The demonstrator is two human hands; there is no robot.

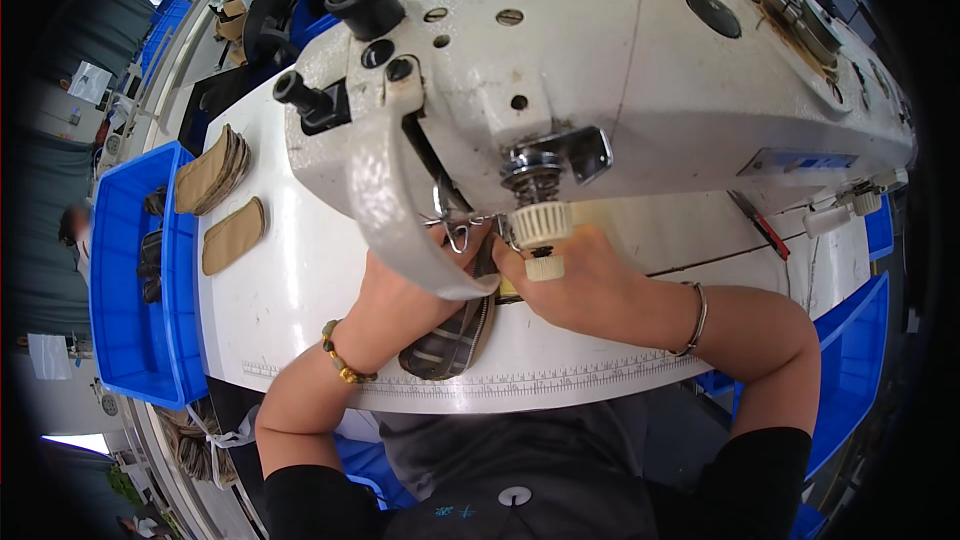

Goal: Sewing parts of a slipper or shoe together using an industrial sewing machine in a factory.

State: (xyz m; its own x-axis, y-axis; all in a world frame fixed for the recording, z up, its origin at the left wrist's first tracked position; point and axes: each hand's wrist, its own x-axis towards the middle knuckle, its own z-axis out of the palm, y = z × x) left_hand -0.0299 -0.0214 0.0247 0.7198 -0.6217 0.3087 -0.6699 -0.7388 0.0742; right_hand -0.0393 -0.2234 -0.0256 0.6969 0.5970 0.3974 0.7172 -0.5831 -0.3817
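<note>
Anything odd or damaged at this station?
One thing: brownish staining, possibly rust or grime, around the metal dial at upper right on the sewing machine; it stands out against the white paint. No spill visible.

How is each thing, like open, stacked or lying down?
Left hand, partly hidden
Right hand, partly hidden
Checked cloth, partly covered
Sewing machine, running or not unclear
Brown stack, piled
Single brown piece, flat
Left blue bin, open, dark things inside
Red tool, lying down
</note>
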